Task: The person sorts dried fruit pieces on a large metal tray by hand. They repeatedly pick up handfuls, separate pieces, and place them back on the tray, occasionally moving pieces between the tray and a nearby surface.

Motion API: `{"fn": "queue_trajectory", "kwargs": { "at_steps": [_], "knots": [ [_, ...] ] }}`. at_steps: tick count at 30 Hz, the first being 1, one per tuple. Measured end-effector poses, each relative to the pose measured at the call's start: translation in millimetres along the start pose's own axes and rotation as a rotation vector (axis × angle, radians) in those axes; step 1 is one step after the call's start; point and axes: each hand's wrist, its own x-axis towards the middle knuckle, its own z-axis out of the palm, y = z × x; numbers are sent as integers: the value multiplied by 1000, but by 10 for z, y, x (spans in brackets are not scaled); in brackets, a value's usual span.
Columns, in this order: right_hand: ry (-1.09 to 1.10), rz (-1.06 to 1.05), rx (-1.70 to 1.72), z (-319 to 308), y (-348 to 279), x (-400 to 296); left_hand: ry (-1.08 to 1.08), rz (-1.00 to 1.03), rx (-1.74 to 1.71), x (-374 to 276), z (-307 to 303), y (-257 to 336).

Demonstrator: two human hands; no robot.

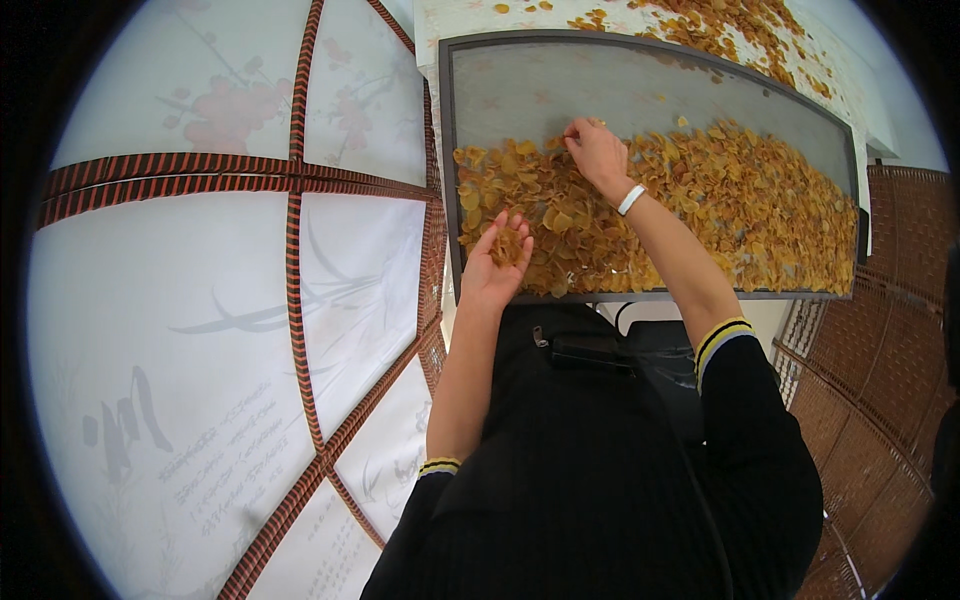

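Note:
My left hand is palm up with curled fingers, cupping a small heap of thin amber dried slices. It hovers over the near left part of a framed mesh screen. My right hand is over the far edge of the spread slices, its thumb and fingertips pinched together; whether a slice is between them is too small to tell. A thick layer of the same yellow-brown slices covers the near part of the screen. Grey mesh shows along its far side, with a couple of stray slices on it.
More slices lie on a pale patterned tablecloth beyond the screen's dark frame. A folding screen with painted white panels stands close on the left. Brown woven panels stand at right. A black chair is under the table edge.

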Motion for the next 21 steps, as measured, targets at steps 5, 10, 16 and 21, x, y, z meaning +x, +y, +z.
{"fn": "queue_trajectory", "kwargs": {
  "at_steps": [5, 10, 16, 21],
  "knots": [
    [-45, -12, -96, 34, 50, 32, -36, 1, 51, 44, 30, 24],
    [15, -53, -51, -11, 49, -14, 4, -10, 78, 61, 181, 16],
    [-82, -241, 214, -319, -250, -349, -44, -39, 77, 107, 313, 19],
    [-207, -333, 389, -444, -504, -689, -46, -43, 59, 98, 366, -15]
  ]
}}
